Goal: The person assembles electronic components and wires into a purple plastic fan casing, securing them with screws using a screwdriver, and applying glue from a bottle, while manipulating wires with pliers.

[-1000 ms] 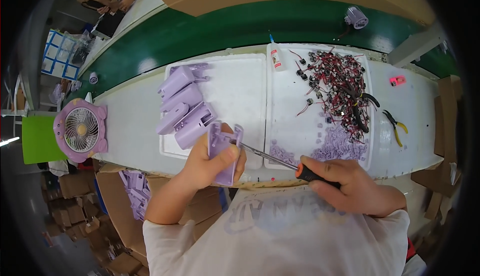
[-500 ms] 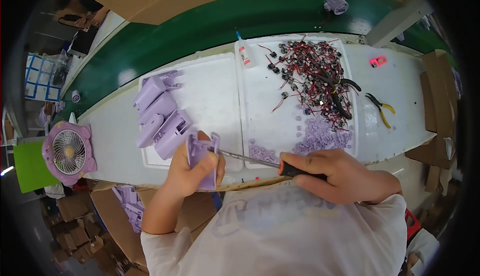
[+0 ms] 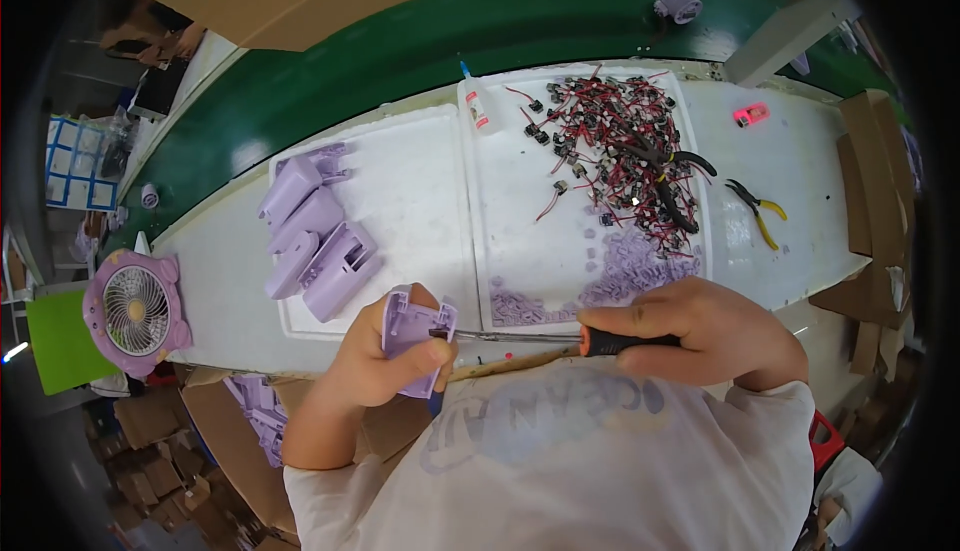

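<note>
My left hand is closed around a light purple plastic shell, its hollow, ribbed side facing up. In my right hand is a long screwdriver, gripped by its black and orange handle. The shaft points left, and its tip reaches inside the shell beside a small dark piece. I cannot make out what that piece is. Just beyond my hands, small purple plastic parts lie heaped in the right white foam tray.
Several purple housings rest in the left foam tray. Black switches with red wires, dark pliers and a bottle occupy the right tray. Yellow-handled pliers lie rightward; a purple fan stands left.
The shell has tipped so that its hollow side shows more, and the screwdriver tip has moved into it. The screwdriver lies more level, and my right hand has shifted slightly right.
</note>
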{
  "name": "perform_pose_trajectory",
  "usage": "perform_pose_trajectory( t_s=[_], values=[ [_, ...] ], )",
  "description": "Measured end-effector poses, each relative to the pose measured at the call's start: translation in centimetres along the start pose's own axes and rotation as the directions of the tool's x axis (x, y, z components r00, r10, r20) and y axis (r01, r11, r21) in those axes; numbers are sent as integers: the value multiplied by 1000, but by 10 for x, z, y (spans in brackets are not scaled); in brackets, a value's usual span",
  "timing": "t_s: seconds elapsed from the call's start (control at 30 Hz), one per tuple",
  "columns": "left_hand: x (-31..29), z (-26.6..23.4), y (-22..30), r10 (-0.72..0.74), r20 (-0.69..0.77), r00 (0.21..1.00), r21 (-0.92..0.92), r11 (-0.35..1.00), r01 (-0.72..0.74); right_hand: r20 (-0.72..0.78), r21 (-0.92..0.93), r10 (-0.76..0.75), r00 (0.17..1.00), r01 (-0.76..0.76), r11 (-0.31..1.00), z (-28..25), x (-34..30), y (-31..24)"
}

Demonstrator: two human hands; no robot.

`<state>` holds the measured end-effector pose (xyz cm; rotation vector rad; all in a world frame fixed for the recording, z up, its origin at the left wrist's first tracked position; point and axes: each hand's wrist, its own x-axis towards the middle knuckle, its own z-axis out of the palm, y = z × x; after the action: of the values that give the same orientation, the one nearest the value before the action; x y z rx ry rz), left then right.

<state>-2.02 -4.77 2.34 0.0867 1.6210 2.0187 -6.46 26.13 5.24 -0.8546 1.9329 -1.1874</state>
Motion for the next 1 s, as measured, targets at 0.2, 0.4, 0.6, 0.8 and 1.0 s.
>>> perform_pose_trajectory(
  t_s=[0.2, 0.4, 0.6, 0.8, 1.0],
  values=[
    [-13, 25, -4, -140, -47, 989, -133, 982, 133, 79, 11, -19, 997, 18, 1000, -6, -25, -2],
    [-14, 31, -14, -124, -70, 990, -245, 964, 103, -18, 114, -47, 999, 49, 992, 2, -37, 7],
    [-17, 37, -11, -130, -80, 988, -206, 972, 111, -8, 58, -67, 998, 68, 996, 0, -43, 7],
    [-21, 40, -23, -168, -87, 982, -337, 933, 130, 44, 62, -72, 996, 69, 996, -4, -39, 12],
    [-32, 33, -27, 172, -450, 876, -104, 965, -242, 77, 158, -36, 996, 24, 987, -16, -46, 23]
  ],
)
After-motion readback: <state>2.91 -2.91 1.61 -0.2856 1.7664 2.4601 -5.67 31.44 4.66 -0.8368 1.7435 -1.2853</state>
